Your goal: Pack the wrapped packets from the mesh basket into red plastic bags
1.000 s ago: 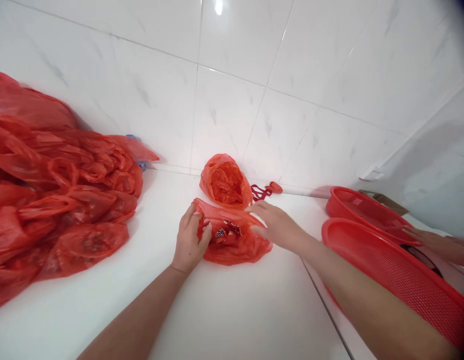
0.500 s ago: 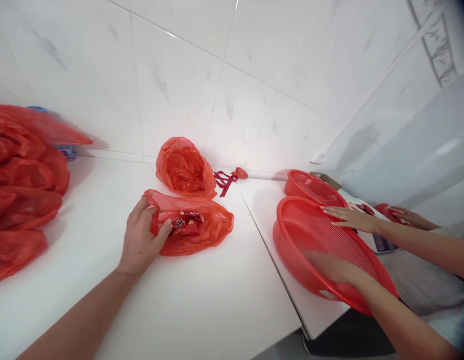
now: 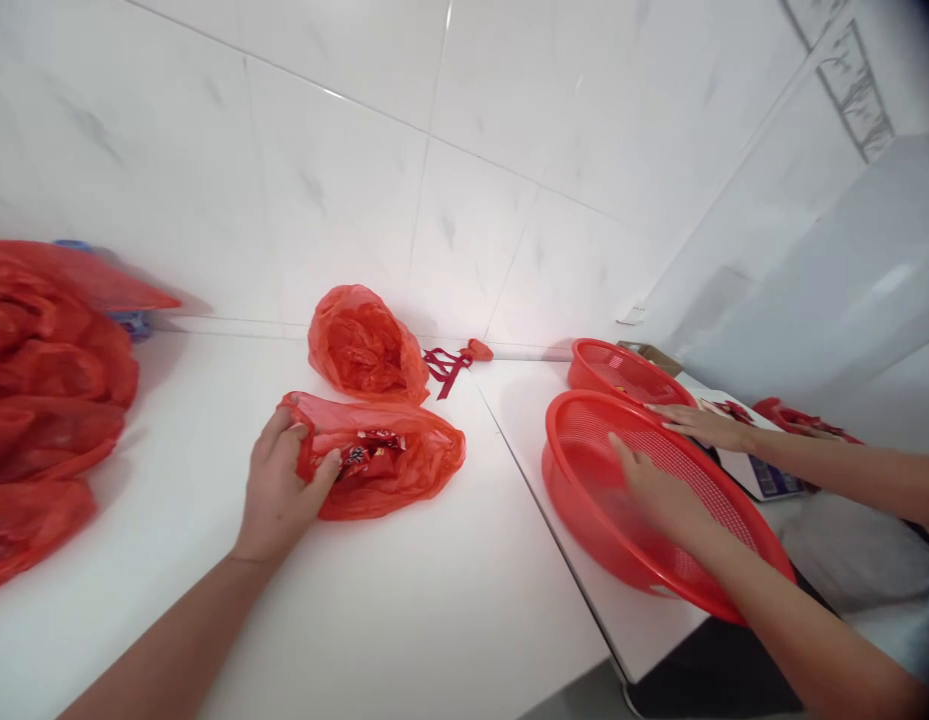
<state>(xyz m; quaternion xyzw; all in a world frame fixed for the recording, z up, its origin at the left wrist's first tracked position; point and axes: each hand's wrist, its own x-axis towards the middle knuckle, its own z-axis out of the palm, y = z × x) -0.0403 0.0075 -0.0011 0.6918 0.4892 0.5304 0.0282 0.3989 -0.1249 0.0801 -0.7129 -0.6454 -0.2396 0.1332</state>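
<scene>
My left hand (image 3: 280, 480) is closed on the left rim of an open red plastic bag (image 3: 415, 485). Several small dark red packets (image 3: 381, 452) lie in this bag, beside my thumb. At the right, my right hand (image 3: 663, 495) is inside a large red mesh basket (image 3: 576, 510), above its inner surface. Its visible fingers are apart, with nothing seen between them; the lower part is blurred. Another person's hand (image 3: 708, 428) rests on the basket's far rim. Behind the first bag stands a second red bag (image 3: 366, 345), crumpled and open.
More red bags (image 3: 51, 370) are piled at the left. A dark red ribbon (image 3: 450, 372) lies near the tiled wall (image 3: 344, 180). A smaller red basket (image 3: 621, 370) stands behind the large one, with a box (image 3: 651, 355) beyond. The white table (image 3: 404, 600) has a seam.
My right hand has risen slightly inside the basket, and its fingers show more clearly. A farther hand at the red bag on the far right no longer shows clearly. The view has shifted slightly.
</scene>
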